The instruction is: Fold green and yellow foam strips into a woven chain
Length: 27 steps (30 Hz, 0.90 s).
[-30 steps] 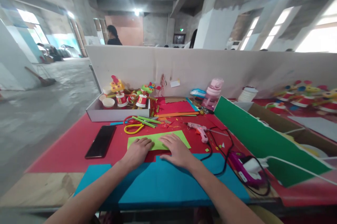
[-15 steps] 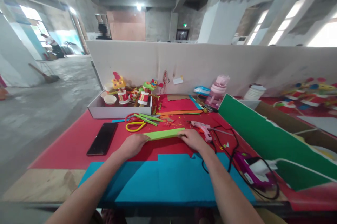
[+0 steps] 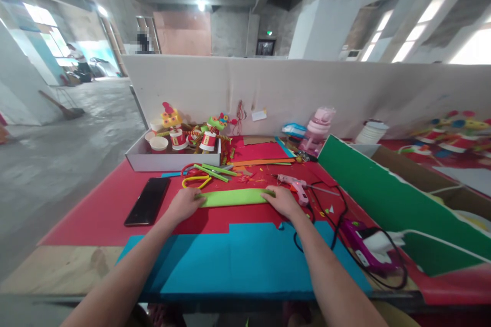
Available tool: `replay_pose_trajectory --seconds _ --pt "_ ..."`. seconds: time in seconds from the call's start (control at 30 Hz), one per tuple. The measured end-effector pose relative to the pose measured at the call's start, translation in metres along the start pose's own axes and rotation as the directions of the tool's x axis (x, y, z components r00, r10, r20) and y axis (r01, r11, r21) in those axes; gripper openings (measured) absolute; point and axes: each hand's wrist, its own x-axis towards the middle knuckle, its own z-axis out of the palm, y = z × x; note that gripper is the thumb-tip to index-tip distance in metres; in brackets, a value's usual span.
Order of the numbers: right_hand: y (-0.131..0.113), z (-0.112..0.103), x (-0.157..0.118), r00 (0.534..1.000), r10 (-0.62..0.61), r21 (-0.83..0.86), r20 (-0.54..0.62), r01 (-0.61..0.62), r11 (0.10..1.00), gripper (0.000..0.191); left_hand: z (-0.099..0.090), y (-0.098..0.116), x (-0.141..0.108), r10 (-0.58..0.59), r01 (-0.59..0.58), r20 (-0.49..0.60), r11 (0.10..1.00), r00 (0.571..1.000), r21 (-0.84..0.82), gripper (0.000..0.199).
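Note:
A long light-green paper strip (image 3: 233,197) is stretched level between my hands over the red table covering (image 3: 215,220). My left hand (image 3: 185,204) grips its left end and my right hand (image 3: 282,201) pinches its right end. Just beyond the strip lie thin green strips (image 3: 218,169) and yellow-handled scissors (image 3: 196,181). Right of my right hand rests a pink glue gun (image 3: 297,186). Blue sheets (image 3: 230,263) cover the table edge nearest me.
A black phone (image 3: 148,201) lies at left. A white box (image 3: 172,162) holds cups and paper figures. On the right stand a green panel (image 3: 376,204) and a purple power strip (image 3: 370,250) with cables. A white partition (image 3: 276,91) closes the back.
My left hand has moved left along with the strip's left end. More of the strip shows, and its face is turned up toward me. My right hand has barely moved.

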Motion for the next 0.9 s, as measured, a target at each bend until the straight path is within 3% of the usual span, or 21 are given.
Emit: replay_pose_trajectory --seconds 0.2,0.9 --pt "-0.004 0.001 0.001 0.993 0.094 -0.082 0.076 -0.088 0.993 0.022 0.0 0.008 -0.002 -0.081 0.074 0.052 0.988 0.995 0.135 0.023" --pt "-0.018 0.001 -0.001 0.982 0.183 -0.212 0.039 -0.171 0.962 0.02 0.001 0.016 0.003 -0.129 0.113 0.043 0.958 0.991 0.264 0.034"
